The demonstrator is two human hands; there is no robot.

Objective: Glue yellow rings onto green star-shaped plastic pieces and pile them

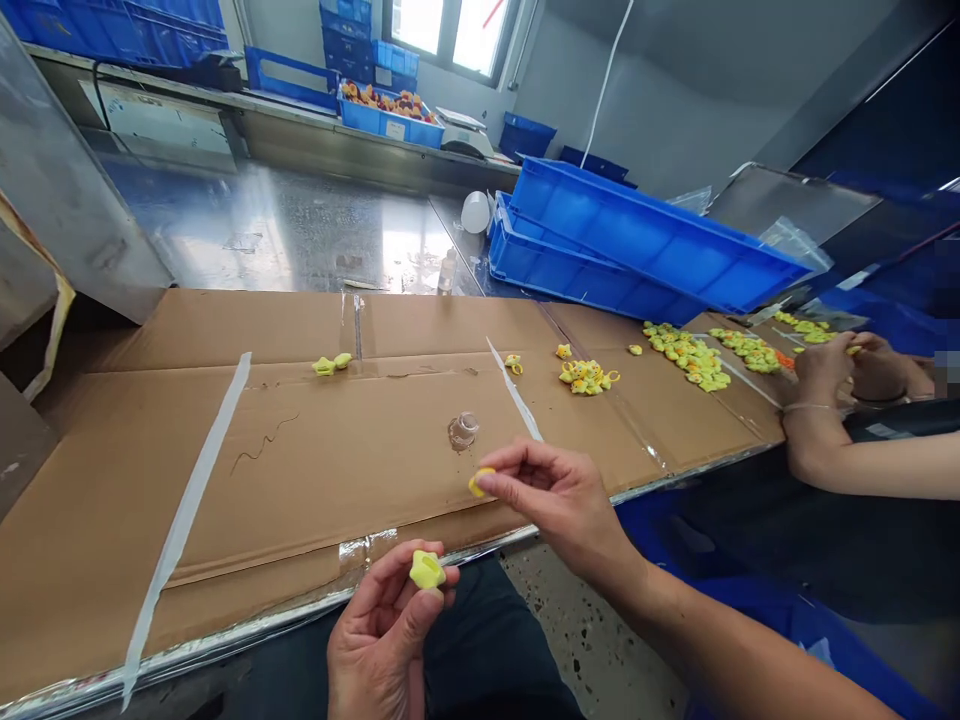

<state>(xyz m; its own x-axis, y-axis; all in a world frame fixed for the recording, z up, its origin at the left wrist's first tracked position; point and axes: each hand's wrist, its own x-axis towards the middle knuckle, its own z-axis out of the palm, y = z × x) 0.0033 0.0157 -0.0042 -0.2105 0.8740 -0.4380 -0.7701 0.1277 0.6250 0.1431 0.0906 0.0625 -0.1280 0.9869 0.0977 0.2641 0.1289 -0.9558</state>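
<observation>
My left hand [386, 630] is low at the table's near edge, its fingers closed on a small yellow-green plastic piece [427, 570]. My right hand [551, 495] is just above and to the right, pinching a small yellow ring-shaped piece [480, 481] between thumb and fingertip. The two pieces are apart. A small clear cup [463, 430] sits on the cardboard [300, 450] just beyond my right hand.
Small yellow pieces lie in a pair [331, 364] and a pile [587, 376]; more spread [690, 355] before a co-worker's hands [832, 370] at right. Stacked blue bins [622, 240] stand behind, and a metal table with a blue crate of toys [390, 115].
</observation>
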